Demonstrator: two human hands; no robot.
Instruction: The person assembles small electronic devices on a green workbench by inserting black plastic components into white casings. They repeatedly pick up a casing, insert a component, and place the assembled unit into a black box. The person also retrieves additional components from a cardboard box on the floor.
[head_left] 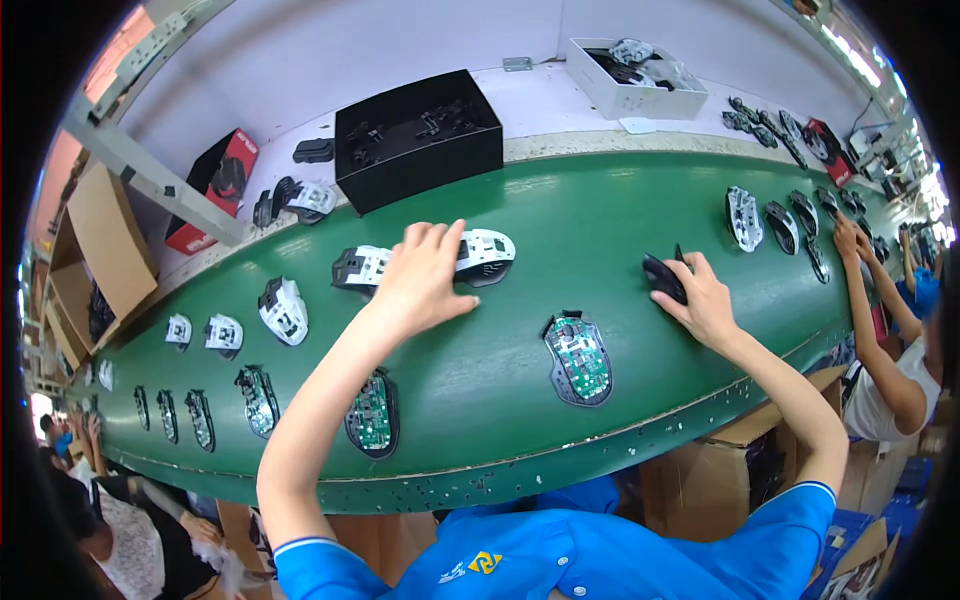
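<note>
My left hand (425,270) reaches over the belt with its fingers spread, above or touching two mouse shells. A white-and-black mouse shell (488,252) shows past its index finger and thumb; another mouse shell (358,266) is partly covered on the other side. My right hand (703,300) is closed around a black mouse cover (662,278), held by its edge between thumb and fingers. Between my arms lies a mouse base with a green circuit board (580,362). A second mouse base with a board (373,415) lies beside my left forearm, which partly hides it.
A green conveyor belt (490,370) crosses in front of me. White mouse shells (284,311) and board-fitted bases (257,400) line its left. More shells (743,218) lie right, near a co-worker's hands (855,240). Behind stand a black box (420,150) and white box (635,95).
</note>
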